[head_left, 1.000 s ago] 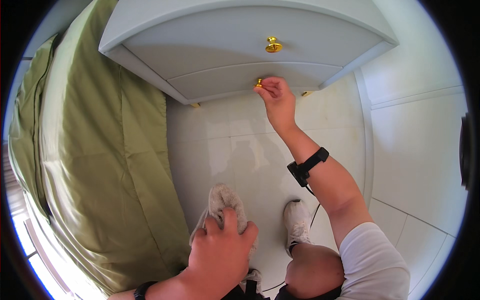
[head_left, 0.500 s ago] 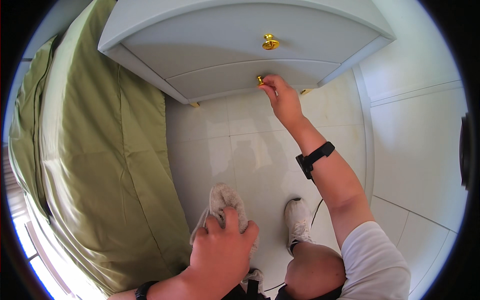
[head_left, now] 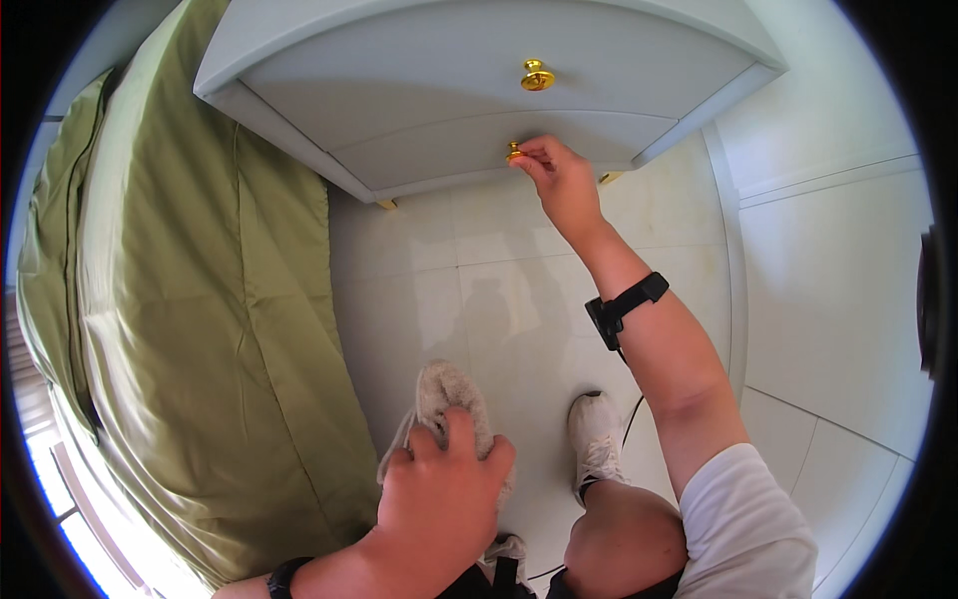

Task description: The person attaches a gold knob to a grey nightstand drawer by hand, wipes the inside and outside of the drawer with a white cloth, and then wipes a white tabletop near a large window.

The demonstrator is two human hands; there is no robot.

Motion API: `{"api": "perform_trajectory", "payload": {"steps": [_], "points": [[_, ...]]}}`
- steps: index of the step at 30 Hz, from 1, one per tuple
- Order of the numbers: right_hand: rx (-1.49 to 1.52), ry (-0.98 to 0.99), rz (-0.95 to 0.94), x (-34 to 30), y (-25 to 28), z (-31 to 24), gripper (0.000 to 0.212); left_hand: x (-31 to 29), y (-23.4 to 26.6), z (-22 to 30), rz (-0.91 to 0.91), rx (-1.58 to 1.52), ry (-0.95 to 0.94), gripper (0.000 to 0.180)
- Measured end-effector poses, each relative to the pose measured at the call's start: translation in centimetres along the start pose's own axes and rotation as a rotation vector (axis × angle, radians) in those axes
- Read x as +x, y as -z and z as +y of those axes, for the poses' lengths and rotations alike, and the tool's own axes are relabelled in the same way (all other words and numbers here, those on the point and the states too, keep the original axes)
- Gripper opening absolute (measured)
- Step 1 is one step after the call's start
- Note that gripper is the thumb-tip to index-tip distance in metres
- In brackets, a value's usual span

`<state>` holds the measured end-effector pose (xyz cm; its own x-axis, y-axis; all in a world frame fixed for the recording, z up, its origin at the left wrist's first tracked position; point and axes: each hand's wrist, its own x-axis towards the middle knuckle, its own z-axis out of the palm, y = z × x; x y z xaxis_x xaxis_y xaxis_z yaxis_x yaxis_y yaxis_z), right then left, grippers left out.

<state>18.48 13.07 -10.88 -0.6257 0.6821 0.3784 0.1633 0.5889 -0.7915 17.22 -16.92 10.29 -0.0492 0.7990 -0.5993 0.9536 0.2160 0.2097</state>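
With its fingertips and thumb pinched on the small gold knob (head_left: 515,152) of the lower drawer (head_left: 429,158), my right hand (head_left: 567,190) reaches far forward. That drawer sits flush in a pale grey cabinet (head_left: 284,145). A second gold knob (head_left: 537,75) stands out from the upper drawer (head_left: 419,80). Nearer to me, my left hand (head_left: 439,494) grips a fluffy beige cloth (head_left: 446,384) from above, its fingers pressed into the pile. A pale loop hangs at the cloth's left side. My palm covers much of the cloth.
A bed with a green cover (head_left: 200,329) runs along the left. White panels (head_left: 828,299) stand at the right. Below lies a pale tiled floor (head_left: 399,299), with my white shoe (head_left: 597,439) and a thin black cable (head_left: 631,424) on it.
My right hand's fingers have closed a little more around the lower knob. The view has shifted slightly. My left hand keeps its hold on the cloth.
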Motion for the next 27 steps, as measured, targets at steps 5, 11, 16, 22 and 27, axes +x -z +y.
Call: {"api": "perform_trajectory", "payload": {"steps": [5,11,16,22,27], "points": [[0.068,-0.165,0.042,0.1,-0.7,0.6,0.018,-0.2,0.0,0.4,0.062,-0.009,-0.026,0.034],[0.493,-0.342,0.069,0.2,-3.2,1.1,0.019,-0.5,-0.1,0.9,-0.009,0.006,-0.008,0.057],[0.261,-0.27,0.062,-0.4,-3.6,2.0,0.022,-0.7,-0.3,0.9,0.058,-0.004,-0.036,0.045],[-0.439,-0.066,-0.148,1.1,-0.1,0.1,0.02,-0.6,-0.7,1.2,0.032,0.038,-0.009,0.051],[-0.635,-0.016,-0.286,1.8,0.8,-0.5,0.023,-0.7,-0.5,1.3,0.028,0.045,-0.033,0.05]]}}
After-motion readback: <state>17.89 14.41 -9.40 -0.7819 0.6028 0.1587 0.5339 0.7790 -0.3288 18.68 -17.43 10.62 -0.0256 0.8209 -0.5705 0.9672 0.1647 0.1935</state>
